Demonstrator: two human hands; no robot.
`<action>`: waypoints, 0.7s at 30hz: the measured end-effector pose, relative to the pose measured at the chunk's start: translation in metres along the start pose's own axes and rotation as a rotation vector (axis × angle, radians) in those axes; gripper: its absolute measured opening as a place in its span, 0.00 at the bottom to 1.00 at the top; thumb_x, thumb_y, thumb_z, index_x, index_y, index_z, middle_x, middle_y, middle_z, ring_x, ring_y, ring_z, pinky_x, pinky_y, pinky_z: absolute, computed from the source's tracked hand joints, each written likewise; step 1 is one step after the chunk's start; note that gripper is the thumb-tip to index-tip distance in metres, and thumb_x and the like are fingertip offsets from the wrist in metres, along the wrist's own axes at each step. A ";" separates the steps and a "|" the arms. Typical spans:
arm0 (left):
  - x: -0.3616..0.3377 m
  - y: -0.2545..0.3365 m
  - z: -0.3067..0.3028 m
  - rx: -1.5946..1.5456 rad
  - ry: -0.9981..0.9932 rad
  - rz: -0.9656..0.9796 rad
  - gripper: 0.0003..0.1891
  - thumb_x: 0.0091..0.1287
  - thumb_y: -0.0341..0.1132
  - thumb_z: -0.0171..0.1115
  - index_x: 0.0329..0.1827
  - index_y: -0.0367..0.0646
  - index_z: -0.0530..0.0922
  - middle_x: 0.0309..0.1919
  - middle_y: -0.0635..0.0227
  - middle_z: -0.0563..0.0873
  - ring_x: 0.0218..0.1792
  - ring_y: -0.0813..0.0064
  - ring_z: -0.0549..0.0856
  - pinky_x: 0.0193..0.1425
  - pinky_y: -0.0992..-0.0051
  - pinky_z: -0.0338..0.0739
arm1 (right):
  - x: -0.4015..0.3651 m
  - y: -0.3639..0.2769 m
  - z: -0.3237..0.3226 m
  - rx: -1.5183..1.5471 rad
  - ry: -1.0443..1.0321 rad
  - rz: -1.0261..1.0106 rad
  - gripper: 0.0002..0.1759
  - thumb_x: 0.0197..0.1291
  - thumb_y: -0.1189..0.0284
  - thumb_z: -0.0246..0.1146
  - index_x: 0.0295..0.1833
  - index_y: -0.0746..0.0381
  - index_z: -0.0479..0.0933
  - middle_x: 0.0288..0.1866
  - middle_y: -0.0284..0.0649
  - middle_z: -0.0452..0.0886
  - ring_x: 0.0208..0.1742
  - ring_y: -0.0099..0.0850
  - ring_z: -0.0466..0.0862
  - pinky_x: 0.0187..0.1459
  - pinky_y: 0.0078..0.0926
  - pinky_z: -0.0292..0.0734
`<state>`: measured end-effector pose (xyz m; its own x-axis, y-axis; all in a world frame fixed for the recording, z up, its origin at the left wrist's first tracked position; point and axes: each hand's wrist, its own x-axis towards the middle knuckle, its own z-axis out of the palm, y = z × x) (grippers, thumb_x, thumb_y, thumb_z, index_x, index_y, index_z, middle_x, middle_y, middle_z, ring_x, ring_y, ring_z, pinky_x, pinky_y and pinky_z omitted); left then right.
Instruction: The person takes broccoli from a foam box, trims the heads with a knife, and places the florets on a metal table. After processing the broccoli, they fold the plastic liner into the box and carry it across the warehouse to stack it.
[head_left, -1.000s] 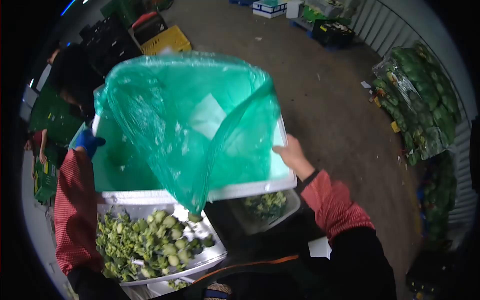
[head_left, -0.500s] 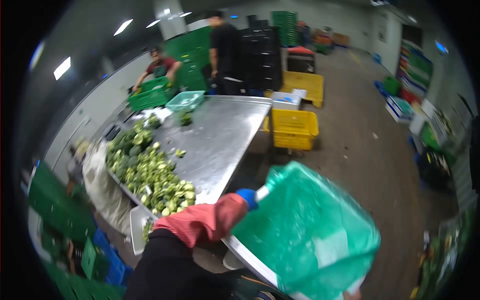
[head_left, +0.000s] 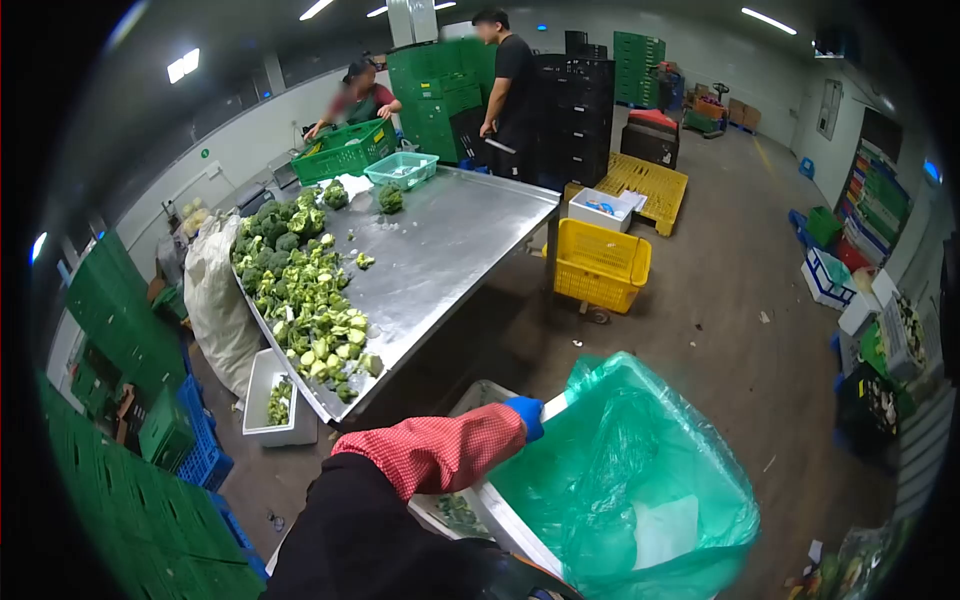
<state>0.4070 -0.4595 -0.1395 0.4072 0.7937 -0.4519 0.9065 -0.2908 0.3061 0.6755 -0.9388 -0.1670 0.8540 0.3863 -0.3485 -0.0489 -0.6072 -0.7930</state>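
Note:
My left hand [head_left: 526, 417], in a blue glove below a red checked sleeve, is closed on the white rim of a box [head_left: 522, 540] in front of me. A green plastic bag [head_left: 600, 470] lines this box and hangs over its far edge. Inside the liner lies a pale flat sheet [head_left: 667, 530]. My right hand is out of view. To the left of the box stands a metal table [head_left: 440, 240], with a heap of broccoli [head_left: 300, 300] along its left side.
White tubs [head_left: 270, 432] stand below the table's near corner. Beyond it are a yellow crate [head_left: 600, 270] and a yellow pallet [head_left: 650, 185]. One co-worker [head_left: 355, 105] handles a green crate [head_left: 345, 150]; another person [head_left: 512, 90] stands holding a knife [head_left: 500, 146]. Stacked green crates [head_left: 110, 500] line the left.
My view has shifted, so the table sits further left and lower. My left hand stays on the box rim. A bit of my right hand at the bottom edge has gone from sight.

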 end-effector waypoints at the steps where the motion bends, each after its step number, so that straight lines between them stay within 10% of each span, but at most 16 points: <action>1: -0.005 0.018 0.005 0.018 0.005 -0.019 0.19 0.52 0.39 0.63 0.48 0.47 0.83 0.47 0.54 0.85 0.51 0.54 0.84 0.53 0.61 0.79 | 0.020 0.000 -0.012 0.008 -0.003 -0.017 0.29 0.52 0.72 0.66 0.61 0.69 0.71 0.55 0.48 0.80 0.55 0.37 0.79 0.57 0.35 0.72; 14: 0.050 0.154 0.011 0.039 0.130 -0.164 0.26 0.49 0.46 0.73 0.49 0.41 0.81 0.43 0.52 0.86 0.45 0.56 0.86 0.50 0.63 0.79 | 0.244 -0.037 -0.112 -0.257 0.036 -0.101 0.25 0.46 0.64 0.67 0.50 0.63 0.75 0.44 0.52 0.83 0.47 0.51 0.82 0.48 0.43 0.76; 21: 0.202 0.250 0.004 -0.160 0.159 -0.132 0.26 0.50 0.46 0.71 0.49 0.41 0.81 0.43 0.53 0.86 0.46 0.56 0.86 0.52 0.63 0.79 | 0.417 -0.106 -0.118 -0.402 0.074 -0.123 0.25 0.48 0.62 0.67 0.49 0.66 0.73 0.41 0.60 0.81 0.47 0.56 0.81 0.47 0.47 0.76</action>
<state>0.7164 -0.3740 -0.1578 0.2520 0.8970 -0.3631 0.9164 -0.1007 0.3873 1.0980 -0.7959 -0.1694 0.8763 0.4311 -0.2149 0.2494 -0.7878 -0.5631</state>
